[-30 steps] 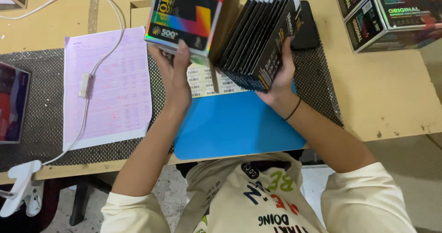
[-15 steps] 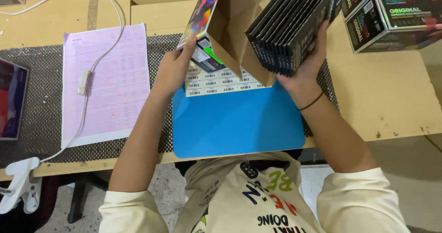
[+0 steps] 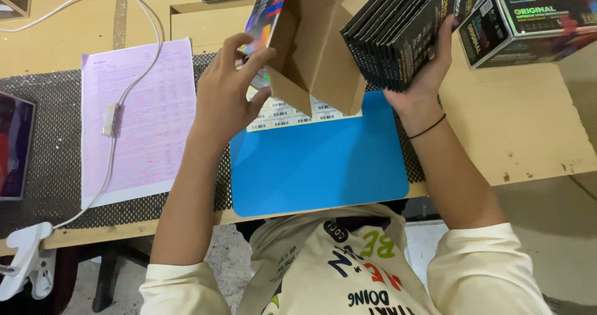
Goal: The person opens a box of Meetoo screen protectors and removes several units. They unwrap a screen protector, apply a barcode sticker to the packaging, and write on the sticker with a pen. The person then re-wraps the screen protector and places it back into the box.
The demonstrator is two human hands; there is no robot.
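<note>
Over the far half of the desk (image 3: 535,134) both bare forearms reach up and away from the body, elbows bent and spread, cream sleeves pushed up near the shoulders. Beneath them a blue mat (image 3: 317,166) lies on the desk's near edge, with a dark mesh mat (image 3: 50,166) under it running to the left edge. A pink printed sheet (image 3: 149,122) rests on the mesh left of the blue mat, crossed by a white cable (image 3: 134,85) with an inline switch. At the far right corner sit stacked dark printed cartons (image 3: 535,16).

Held above the blue mat's far edge, the open cardboard box (image 3: 311,47) has a colourful printed outer face turned left and its plain brown inside facing the camera and right; its long axis runs from the mat's far edge towards the far edge of the desk, the near end lowest. The left hand (image 3: 227,94) clamps the box's left wall, fingers curled over the printed face and thumb on the brown inner side.

The right hand (image 3: 426,72) is closed on a stack of black flat packs (image 3: 407,32), fingers hooked over the right outer pack, wrist wearing a thin black band. The packs stand on edge, fanned, slanting up to the right, just beside the box's open side.

A sheet of barcode labels (image 3: 292,113) lies under the box, partly on the blue mat
</note>
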